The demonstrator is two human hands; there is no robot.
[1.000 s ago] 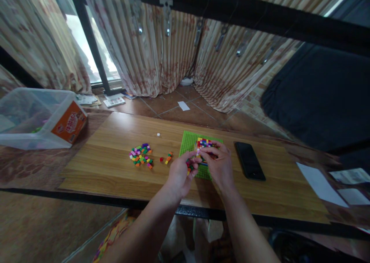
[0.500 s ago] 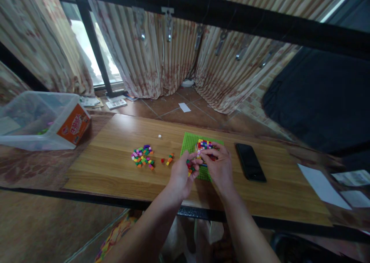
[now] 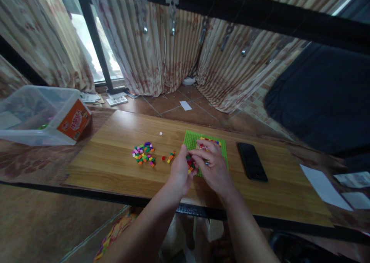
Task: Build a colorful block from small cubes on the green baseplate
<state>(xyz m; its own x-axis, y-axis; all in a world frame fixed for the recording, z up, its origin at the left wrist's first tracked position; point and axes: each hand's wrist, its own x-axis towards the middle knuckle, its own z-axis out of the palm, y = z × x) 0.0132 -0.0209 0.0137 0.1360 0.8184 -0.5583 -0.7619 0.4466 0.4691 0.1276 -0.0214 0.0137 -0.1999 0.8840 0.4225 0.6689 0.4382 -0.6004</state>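
Note:
My left hand (image 3: 180,170) is cupped palm-up with several small coloured toy bricks (image 3: 190,167) in it. Over that palm, my right hand (image 3: 213,166) brings its thumb and fingertips together among the bricks; whether one is pinched there is hidden. Under both hands lies a green studded baseplate (image 3: 190,138). A block of multicoloured bricks (image 3: 216,141) stands on the plate, largely covered by my right hand. Left of my hands, a loose pile of bricks (image 3: 143,154) rests on the wood, with a few orange and yellow bricks (image 3: 171,156) closer in.
A black phone (image 3: 252,161) lies right of the baseplate on the wooden table (image 3: 110,159). One white brick (image 3: 161,133) sits apart near the back. At the far left stands a clear plastic tub (image 3: 37,136) with an orange label. White paper (image 3: 325,186) lies at the right.
My right hand has moved from the brick block back and left to my left palm. The left hand keeps its bricks and stays nearly in place. The camera view has shifted slightly.

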